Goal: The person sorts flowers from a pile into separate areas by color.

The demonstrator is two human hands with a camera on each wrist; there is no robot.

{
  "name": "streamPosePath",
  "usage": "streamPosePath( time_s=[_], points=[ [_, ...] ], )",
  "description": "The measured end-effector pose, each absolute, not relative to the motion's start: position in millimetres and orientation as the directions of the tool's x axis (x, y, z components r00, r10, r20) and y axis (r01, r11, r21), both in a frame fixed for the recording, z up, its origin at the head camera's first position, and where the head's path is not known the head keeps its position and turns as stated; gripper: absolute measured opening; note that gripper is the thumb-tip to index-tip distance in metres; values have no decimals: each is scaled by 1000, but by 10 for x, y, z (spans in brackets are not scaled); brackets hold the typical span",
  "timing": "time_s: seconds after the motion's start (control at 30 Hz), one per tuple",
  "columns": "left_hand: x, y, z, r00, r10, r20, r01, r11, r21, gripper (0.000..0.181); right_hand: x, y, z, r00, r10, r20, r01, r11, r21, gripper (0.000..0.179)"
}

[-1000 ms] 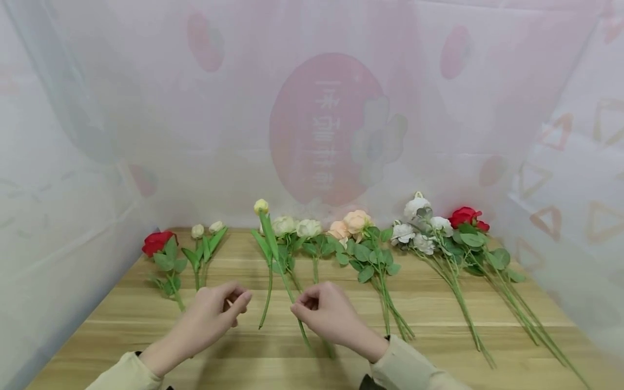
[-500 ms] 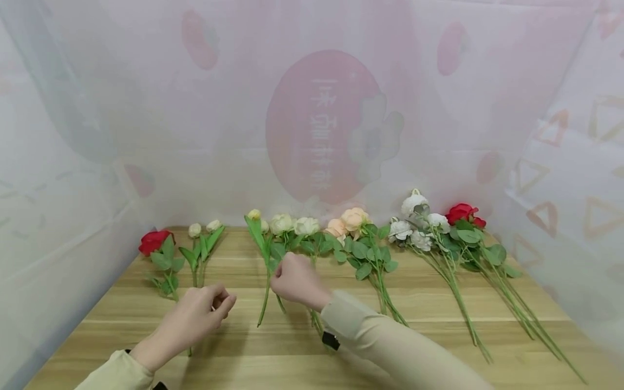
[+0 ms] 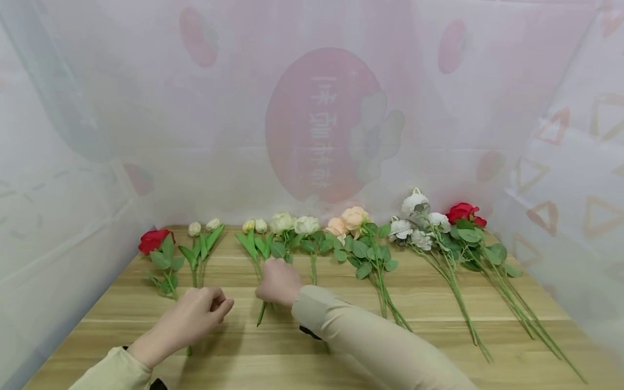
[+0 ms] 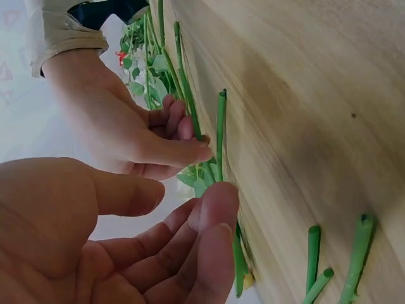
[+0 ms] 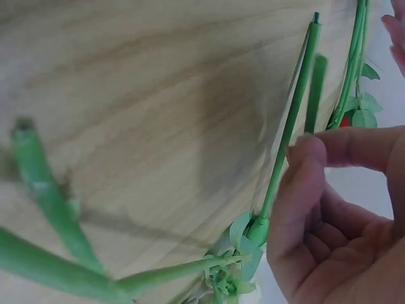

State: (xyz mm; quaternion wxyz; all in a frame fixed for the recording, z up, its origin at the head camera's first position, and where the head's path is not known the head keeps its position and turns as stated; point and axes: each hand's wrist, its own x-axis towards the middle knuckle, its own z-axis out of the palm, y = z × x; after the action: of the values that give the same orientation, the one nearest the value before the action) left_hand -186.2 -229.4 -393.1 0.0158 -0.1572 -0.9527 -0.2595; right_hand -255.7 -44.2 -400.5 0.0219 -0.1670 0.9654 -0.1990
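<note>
My right hand (image 3: 280,281) pinches a green tulip stem (image 5: 314,95) low over the table; the leaves and bloom of a yellow tulip (image 3: 248,226) stretch out beyond it. Beside that bloom lies a cream tulip (image 3: 261,226), its stem partly hidden by the hand. My left hand (image 3: 192,319) hangs loosely curled over the left side, holding nothing. In the left wrist view its thumb stands apart from its fingers (image 4: 215,253). Two pale tulips (image 3: 203,227) lie just past the left hand, close to a red rose (image 3: 156,241).
On the wooden table (image 3: 273,368), cream flowers (image 3: 294,224), peach roses (image 3: 355,218), white flowers (image 3: 414,206) and red roses (image 3: 463,214) lie in a row, stems toward me. A printed cloth (image 3: 219,135) rises behind and at both sides.
My right hand has moved forward and left with the yellow tulip, whose bloom has come down beside the cream tulip. My left hand has drifted slightly left and down.
</note>
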Motion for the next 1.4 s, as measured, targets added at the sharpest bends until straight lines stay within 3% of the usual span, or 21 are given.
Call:
streamPosePath(
  time_s=[0.27,0.5,0.67,0.83,1.07,1.4],
  points=[
    [-1886,-2387,-3924,-952,299,64,290,820,492,29,-2564,-470,-3998,-940,-341,-18,-317,890,-327,37],
    [-2002,-2528,-3909,-958,287,16,252,812,526,27,-2379,-204,-3849,-915,-403,-3,-359,817,-451,48],
    [-2151,-2669,-3844,-968,251,19,228,842,489,37,-2165,146,-3671,-908,-418,31,-358,733,-579,54],
    [-2350,-2806,-3765,-984,173,-54,129,879,459,45,-2041,564,-3534,-908,-416,51,-343,668,-661,47],
    [-2570,-2872,-3815,-981,113,-156,39,909,416,39,-1985,1032,-3549,-922,-382,64,-311,632,-710,30],
    [-2693,-2862,-3931,-984,71,-162,4,923,384,30,-1948,1176,-3578,-929,-363,70,-280,569,-773,29]
  ],
)
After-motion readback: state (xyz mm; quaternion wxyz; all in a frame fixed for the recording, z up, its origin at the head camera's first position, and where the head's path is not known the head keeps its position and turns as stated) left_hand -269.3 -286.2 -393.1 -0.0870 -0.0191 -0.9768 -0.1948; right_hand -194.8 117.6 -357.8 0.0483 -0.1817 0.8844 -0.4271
